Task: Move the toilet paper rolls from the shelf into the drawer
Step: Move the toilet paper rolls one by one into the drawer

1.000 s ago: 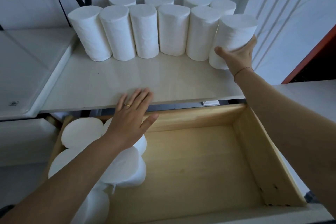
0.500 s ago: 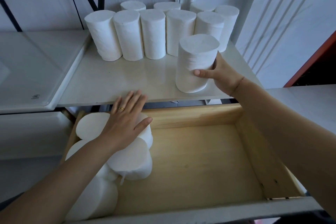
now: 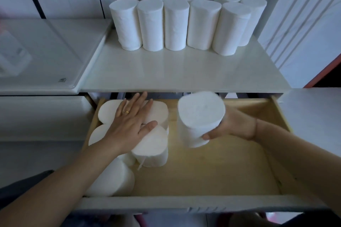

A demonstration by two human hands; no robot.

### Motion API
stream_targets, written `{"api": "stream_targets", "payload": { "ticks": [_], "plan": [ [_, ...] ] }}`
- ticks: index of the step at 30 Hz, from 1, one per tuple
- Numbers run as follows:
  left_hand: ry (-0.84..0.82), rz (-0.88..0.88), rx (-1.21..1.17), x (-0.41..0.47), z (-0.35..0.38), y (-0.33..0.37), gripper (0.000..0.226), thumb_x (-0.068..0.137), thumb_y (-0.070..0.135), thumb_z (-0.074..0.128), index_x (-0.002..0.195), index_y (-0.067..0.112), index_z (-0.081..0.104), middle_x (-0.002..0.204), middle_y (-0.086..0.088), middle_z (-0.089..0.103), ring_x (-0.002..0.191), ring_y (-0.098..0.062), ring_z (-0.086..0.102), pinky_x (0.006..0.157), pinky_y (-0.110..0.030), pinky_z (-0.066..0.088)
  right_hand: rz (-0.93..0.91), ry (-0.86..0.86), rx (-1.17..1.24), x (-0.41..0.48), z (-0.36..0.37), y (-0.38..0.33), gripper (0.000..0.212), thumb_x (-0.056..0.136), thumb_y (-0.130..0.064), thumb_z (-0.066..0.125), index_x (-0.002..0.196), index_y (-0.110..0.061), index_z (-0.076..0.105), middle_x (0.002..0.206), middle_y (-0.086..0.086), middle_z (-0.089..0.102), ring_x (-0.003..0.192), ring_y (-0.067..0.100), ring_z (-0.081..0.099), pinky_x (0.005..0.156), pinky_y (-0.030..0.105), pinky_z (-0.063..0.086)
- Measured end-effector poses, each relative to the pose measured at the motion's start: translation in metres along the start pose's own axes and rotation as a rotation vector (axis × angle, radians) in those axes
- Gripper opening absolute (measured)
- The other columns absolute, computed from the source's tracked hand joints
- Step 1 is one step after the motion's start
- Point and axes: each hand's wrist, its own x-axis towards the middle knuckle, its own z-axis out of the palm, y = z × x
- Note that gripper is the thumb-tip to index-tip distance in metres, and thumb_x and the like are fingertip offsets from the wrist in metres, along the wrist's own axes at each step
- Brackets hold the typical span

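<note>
Several white toilet paper rolls [image 3: 176, 24] stand upright in two rows at the back of the white shelf [image 3: 175, 73]. Below it the wooden drawer [image 3: 221, 167] is pulled out. Several rolls [image 3: 151, 145] stand packed along its left side. My left hand [image 3: 132, 121] lies flat, fingers spread, on top of those rolls. My right hand [image 3: 234, 125] grips one roll [image 3: 200, 118] from the side and holds it tilted above the drawer's middle, just under the shelf's front edge.
A white appliance lid [image 3: 44, 53] adjoins the shelf on the left. A white panel [image 3: 313, 114] borders the drawer on the right, with a ribbed white wall [image 3: 304, 20] above it. The drawer's right half shows bare wood.
My right hand lifted the rightmost front roll off the shelf and brought it down over the drawer. My left hand slid from the shelf edge onto the rolls in the drawer.
</note>
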Motion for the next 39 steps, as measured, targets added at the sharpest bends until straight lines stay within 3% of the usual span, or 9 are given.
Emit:
{"api": "stream_targets", "payload": {
  "ticks": [6, 9, 13, 15, 17, 18, 22, 28, 39],
  "plan": [
    [-0.015, 0.025, 0.003, 0.002, 0.002, 0.000, 0.073, 0.084, 0.066, -0.001, 0.147, 0.029, -0.003, 0.154, 0.013, -0.016, 0.138, -0.001, -0.023, 0.109, -0.024, -0.020, 0.101, -0.014, -0.063, 0.003, 0.018, 0.055, 0.092, 0.057, -0.006, 0.089, 0.126, -0.038, 0.037, 0.128, -0.016, 0.051, 0.118, -0.006, 0.049, 0.093, 0.007, 0.041],
    [-0.044, 0.026, -0.011, 0.001, 0.002, 0.000, 0.071, 0.087, 0.065, 0.000, 0.147, 0.030, -0.004, 0.156, 0.012, -0.013, 0.139, -0.001, -0.019, 0.111, -0.026, -0.017, 0.161, -0.063, -0.109, 0.003, 0.019, 0.067, 0.097, 0.059, -0.007, 0.089, 0.131, -0.038, 0.032, 0.131, -0.014, 0.048, 0.123, 0.002, 0.047, 0.101, 0.014, 0.040],
    [-0.049, 0.030, -0.019, 0.002, 0.003, 0.000, 0.070, 0.087, 0.064, 0.002, 0.148, 0.029, -0.003, 0.157, 0.011, -0.009, 0.141, -0.002, -0.014, 0.112, -0.027, -0.014, 0.269, -0.300, -0.123, -0.006, 0.011, 0.053, 0.078, 0.068, -0.028, 0.084, 0.127, -0.049, 0.037, 0.124, -0.034, 0.053, 0.118, -0.015, 0.047, 0.095, 0.002, 0.036],
    [-0.063, 0.031, -0.028, 0.002, 0.003, 0.000, 0.072, 0.085, 0.064, 0.002, 0.148, 0.029, -0.003, 0.157, 0.011, -0.009, 0.141, -0.002, -0.015, 0.112, -0.027, -0.015, 0.335, -0.382, -0.007, -0.011, 0.010, 0.044, 0.083, 0.066, -0.053, 0.078, 0.135, -0.046, 0.033, 0.133, -0.028, 0.051, 0.127, -0.002, 0.046, 0.105, 0.018, 0.039],
    [-0.074, 0.034, -0.028, 0.002, 0.002, 0.000, 0.072, 0.084, 0.063, 0.003, 0.148, 0.029, -0.004, 0.157, 0.011, -0.010, 0.141, -0.002, -0.015, 0.113, -0.029, -0.013, 0.484, -0.408, 0.128, -0.016, 0.012, 0.035, 0.103, 0.051, -0.076, 0.073, 0.138, -0.044, 0.029, 0.135, -0.018, 0.048, 0.129, 0.011, 0.045, 0.111, 0.040, 0.038],
    [-0.077, 0.037, -0.027, 0.002, 0.002, 0.000, 0.072, 0.085, 0.063, 0.003, 0.148, 0.029, -0.004, 0.157, 0.011, -0.010, 0.141, -0.002, -0.015, 0.114, -0.029, -0.013, 0.554, -0.422, 0.174, -0.018, 0.014, 0.032, 0.111, 0.043, -0.080, 0.072, 0.137, -0.042, 0.029, 0.134, -0.015, 0.049, 0.128, 0.015, 0.048, 0.110, 0.043, 0.039],
    [-0.087, 0.042, -0.019, 0.002, 0.003, 0.001, 0.073, 0.084, 0.063, 0.002, 0.148, 0.029, -0.005, 0.157, 0.011, -0.011, 0.140, -0.002, -0.016, 0.113, -0.028, -0.014, 0.624, -0.496, 0.335, -0.024, 0.034, 0.021, 0.087, 0.049, -0.069, 0.079, 0.124, -0.044, 0.042, 0.128, 0.004, 0.059, 0.120, 0.030, 0.058, 0.098, 0.034, 0.051],
    [-0.063, 0.037, -0.004, 0.000, 0.006, -0.002, 0.066, 0.090, 0.059, 0.007, 0.148, 0.029, -0.003, 0.157, 0.010, -0.009, 0.142, -0.004, -0.014, 0.110, -0.026, -0.016, 0.661, -0.552, 0.434, -0.021, 0.083, -0.001, 0.050, 0.079, -0.047, 0.066, 0.125, -0.041, 0.047, 0.128, 0.002, 0.060, 0.119, 0.024, 0.059, 0.096, 0.030, 0.052],
    [-0.061, 0.040, -0.006, -0.003, 0.007, -0.003, 0.064, 0.091, 0.057, 0.007, 0.148, 0.027, -0.002, 0.158, 0.007, -0.007, 0.142, -0.006, -0.013, 0.115, -0.033, -0.011, 0.799, -0.328, 0.490, 0.008, 0.135, -0.021, 0.054, 0.082, -0.032, 0.072, 0.126, -0.004, 0.057, 0.128, 0.013, 0.062, 0.107, 0.025, 0.063, 0.094, 0.031, 0.054]
  ]
}}
